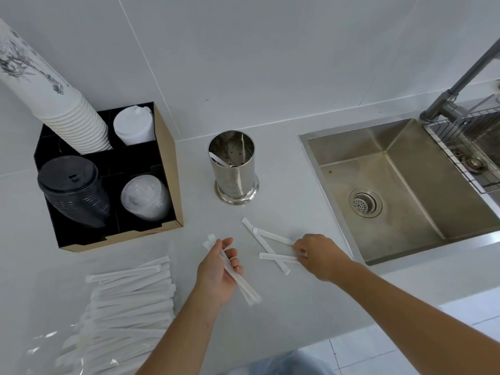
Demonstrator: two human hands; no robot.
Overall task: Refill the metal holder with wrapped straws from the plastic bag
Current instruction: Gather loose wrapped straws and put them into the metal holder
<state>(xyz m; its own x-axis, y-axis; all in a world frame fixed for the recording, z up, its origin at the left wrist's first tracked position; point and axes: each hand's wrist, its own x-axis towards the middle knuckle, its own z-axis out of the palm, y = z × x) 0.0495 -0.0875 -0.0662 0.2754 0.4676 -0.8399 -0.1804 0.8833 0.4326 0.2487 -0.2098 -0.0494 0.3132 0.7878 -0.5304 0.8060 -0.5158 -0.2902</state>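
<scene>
We are looking down at a pale worktop (284, 315) that is carrying everything here, and we are taking the metal holder (234, 169) as our landmark. It is standing upright near the middle of the worktop with one or two wrapped straws leaning inside it. To the right of the holder a steel sink (411, 185) is sitting sunk into the worktop, with a faucet (460, 77) rising behind it. To the left of the holder a cardboard organizer (167, 171) is holding stacked paper cups (54, 96) and stacks of white, black and clear lids. In front of the holder and to its left, the plastic bag (40, 347) is lying open with a big heap of wrapped straws (130, 301) spilling from it.

Directly in front of the holder, our left hand (219, 274) is curling its fingers around a small bundle of straws (238, 277), gripping them just above the worktop. In front of the holder and slightly to its right, three loose straws (267, 244) are lying crossed on the worktop, and our right hand (316, 253) is pinching down on the ends of them with its fingertips.
</scene>
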